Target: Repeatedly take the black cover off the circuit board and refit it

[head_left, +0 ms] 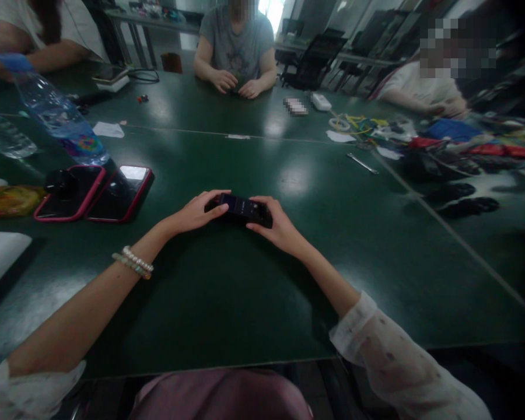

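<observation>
A small black device (240, 207) with a lit screen is held between my two hands, low over the green table (227, 309). My left hand (201, 211) grips its left end, with the thumb lying on the face beside the screen. Around its right end close the fingers and thumb of my right hand (273, 221). Two phones in red cases, one (76, 195) partly under a black object and the other (122, 195) beside it, lie to the left of my left hand.
Water bottle (65, 116) and yellow packet (11, 201) stand at left, near a white object (0, 256). A wrench (362, 164), black gloves (468, 199) and a heap of cables (446, 146) lie at right. Three people sit around the table's far side.
</observation>
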